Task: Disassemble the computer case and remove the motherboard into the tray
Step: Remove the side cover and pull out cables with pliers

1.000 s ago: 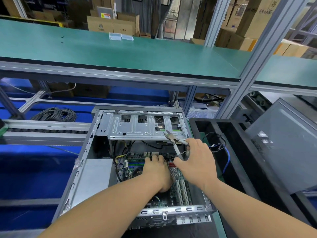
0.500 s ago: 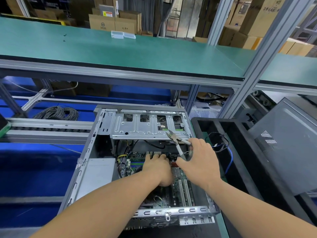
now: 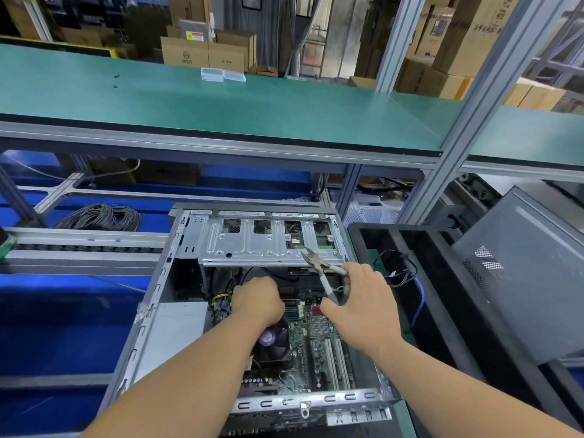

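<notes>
Computer case [image 3: 177,311] on its side on the bench, side panel already off, interior exposed. Black tray [image 3: 448,311] just beside, at right, holding only loose cables [image 3: 407,273]; no board in it yet. Drive cage [image 3: 268,245] not yet removed from the far end. Motherboard [image 3: 319,352] seated in the case floor, fan and wiring attached, so most of the job probably left. Left hand [image 3: 259,300] curled down among the connectors near the yellow wires; exact grip hidden. Right hand [image 3: 363,308] gripping the side cutters [image 3: 325,273], blades parted, pointing away.

left hand [image 3: 257,300] inside computer case [image 3: 177,279] | right hand [image 3: 363,306] grips cutters [image 3: 322,270] (tips up)
</notes>
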